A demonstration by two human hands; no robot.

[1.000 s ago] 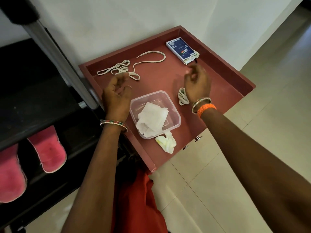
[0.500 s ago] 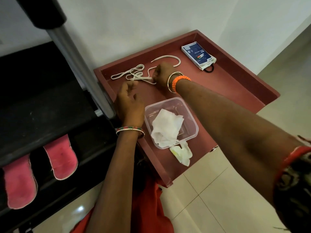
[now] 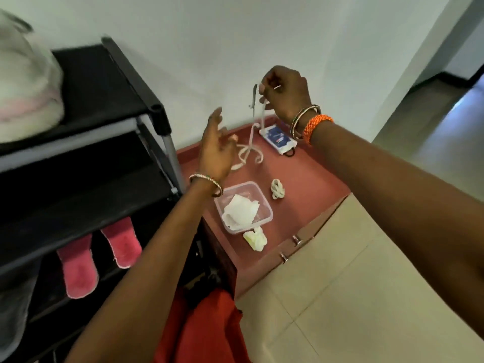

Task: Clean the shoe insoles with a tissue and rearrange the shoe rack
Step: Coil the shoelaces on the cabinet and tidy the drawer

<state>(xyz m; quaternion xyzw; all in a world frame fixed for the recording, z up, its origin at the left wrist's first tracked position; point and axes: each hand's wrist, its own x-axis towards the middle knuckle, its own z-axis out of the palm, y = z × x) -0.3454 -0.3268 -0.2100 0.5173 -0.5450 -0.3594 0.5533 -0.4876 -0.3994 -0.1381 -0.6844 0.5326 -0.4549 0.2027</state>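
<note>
Red tray (image 3: 309, 176) below — right hand (image 3: 286, 91) pinches shoelace (image 3: 262, 119) hanging vertically, left hand (image 3: 216, 150) open.

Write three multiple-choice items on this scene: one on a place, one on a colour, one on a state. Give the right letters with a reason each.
1. Where is the plastic tub?
A. on the red tray
B. on the top shelf of the rack
C. on the floor tiles

2. What colour are the insoles on the rack's lower shelf?
A. blue
B. pink
C. yellow

3. What is the right hand doing?
A. resting flat on the tray
B. holding a white lace lifted up
C. gripping the tub

Answers: 1 A, the tub sits on the tray beside the rack. 2 B, both insoles show pink. 3 B, the closed right hand pinches the lace, which hangs down to the tray, while the left hand is open.
</note>
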